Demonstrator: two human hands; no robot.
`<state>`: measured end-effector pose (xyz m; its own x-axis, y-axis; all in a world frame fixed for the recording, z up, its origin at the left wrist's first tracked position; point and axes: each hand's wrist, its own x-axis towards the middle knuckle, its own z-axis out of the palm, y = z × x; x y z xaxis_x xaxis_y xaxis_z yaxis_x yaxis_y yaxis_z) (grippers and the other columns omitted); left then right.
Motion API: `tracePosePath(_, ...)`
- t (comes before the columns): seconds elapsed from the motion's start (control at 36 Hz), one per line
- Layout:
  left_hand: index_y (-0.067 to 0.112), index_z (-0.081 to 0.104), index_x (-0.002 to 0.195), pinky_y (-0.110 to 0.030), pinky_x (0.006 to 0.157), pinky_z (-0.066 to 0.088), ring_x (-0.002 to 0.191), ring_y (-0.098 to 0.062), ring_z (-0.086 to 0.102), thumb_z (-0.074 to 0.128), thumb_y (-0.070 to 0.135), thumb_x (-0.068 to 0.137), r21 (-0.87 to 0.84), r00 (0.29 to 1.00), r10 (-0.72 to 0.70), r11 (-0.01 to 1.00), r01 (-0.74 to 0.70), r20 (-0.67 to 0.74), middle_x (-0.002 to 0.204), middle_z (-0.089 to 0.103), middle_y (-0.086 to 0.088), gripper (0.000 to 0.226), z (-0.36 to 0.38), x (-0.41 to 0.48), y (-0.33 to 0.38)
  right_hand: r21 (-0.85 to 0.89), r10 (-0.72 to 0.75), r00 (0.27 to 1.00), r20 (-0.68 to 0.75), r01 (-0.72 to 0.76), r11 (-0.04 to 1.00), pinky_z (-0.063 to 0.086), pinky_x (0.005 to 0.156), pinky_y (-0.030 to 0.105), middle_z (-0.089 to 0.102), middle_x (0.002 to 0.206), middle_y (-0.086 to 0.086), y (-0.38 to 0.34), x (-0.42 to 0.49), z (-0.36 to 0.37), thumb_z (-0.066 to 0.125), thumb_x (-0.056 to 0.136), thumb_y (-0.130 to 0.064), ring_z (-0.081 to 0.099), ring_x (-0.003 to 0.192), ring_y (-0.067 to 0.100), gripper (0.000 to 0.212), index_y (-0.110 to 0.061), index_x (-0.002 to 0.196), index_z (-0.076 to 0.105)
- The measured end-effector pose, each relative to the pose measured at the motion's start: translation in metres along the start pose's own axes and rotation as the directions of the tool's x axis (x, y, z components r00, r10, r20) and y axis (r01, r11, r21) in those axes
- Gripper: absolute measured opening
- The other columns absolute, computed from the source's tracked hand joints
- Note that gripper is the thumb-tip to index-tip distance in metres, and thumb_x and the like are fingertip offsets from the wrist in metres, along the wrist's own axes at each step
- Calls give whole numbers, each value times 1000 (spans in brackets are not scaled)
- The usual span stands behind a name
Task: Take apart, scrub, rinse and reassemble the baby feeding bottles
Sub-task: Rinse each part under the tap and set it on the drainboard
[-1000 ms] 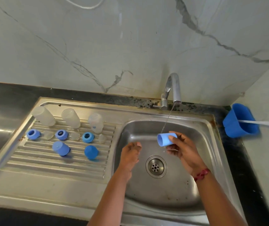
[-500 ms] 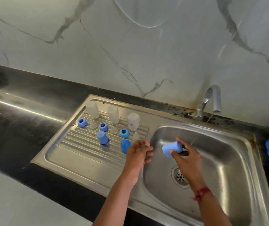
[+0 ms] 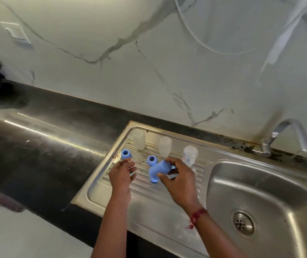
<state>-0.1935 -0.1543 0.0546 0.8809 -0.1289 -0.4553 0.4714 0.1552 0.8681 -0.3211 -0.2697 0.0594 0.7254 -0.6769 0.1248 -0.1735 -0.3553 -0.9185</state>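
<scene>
Right hand (image 3: 178, 176) moved from basin (image 3: 260, 183) to drainboard (image 3: 149, 205), fingers gripping blue cap (image 3: 163, 167); left hand (image 3: 122, 174) fingers loosely curled, empty.

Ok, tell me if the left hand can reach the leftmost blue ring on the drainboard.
Probably yes: the left hand is right beside the blue ring on the drainboard, fingertips almost at it, with nothing between them.

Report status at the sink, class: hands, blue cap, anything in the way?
Left hand loosely curled, nothing seen in it. Right hand grips blue plastic bottle cap above steel draining board. Second blue cap standing close under it.
</scene>
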Motion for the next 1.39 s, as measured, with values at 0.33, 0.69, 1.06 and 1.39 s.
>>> tracePosePath(0.33,12,71,92,-32,70,50,85,-20,65,62,18,94,-17,990,-57,998,55,-127,89,71,-6,11,-54,83,36,-275,27,980,197,29,961,51,88,30,59,112,-13,2,22,129,64,86,-15,58,100,10,33,-23,117,59)
tracePosePath(0.69,13,67,84,-31,62,47,67,-17,63,63,12,95,-58,994,-100,994,97,-53,75,67,-5,13,-71,128,49,-434,134,950,283,2,901,49,85,40,58,116,0,1,52,182,54,91,-16,58,101,25,34,-20,124,53)
tracePosePath(1.06,16,68,92,-32,71,53,87,-22,68,62,15,96,10,997,-78,997,78,-14,88,73,-5,7,-65,132,43,-466,148,947,285,2,885,50,89,36,51,140,1,1,56,186,70,88,-27,60,110,26,70,-22,147,33)
tracePosePath(1.39,20,70,87,-31,71,58,79,-18,72,65,12,94,140,970,120,978,-151,211,86,74,-2,11,-17,70,48,-311,63,998,19,-54,949,51,94,30,57,137,-3,-17,46,139,65,92,-33,64,107,18,52,-24,140,46)
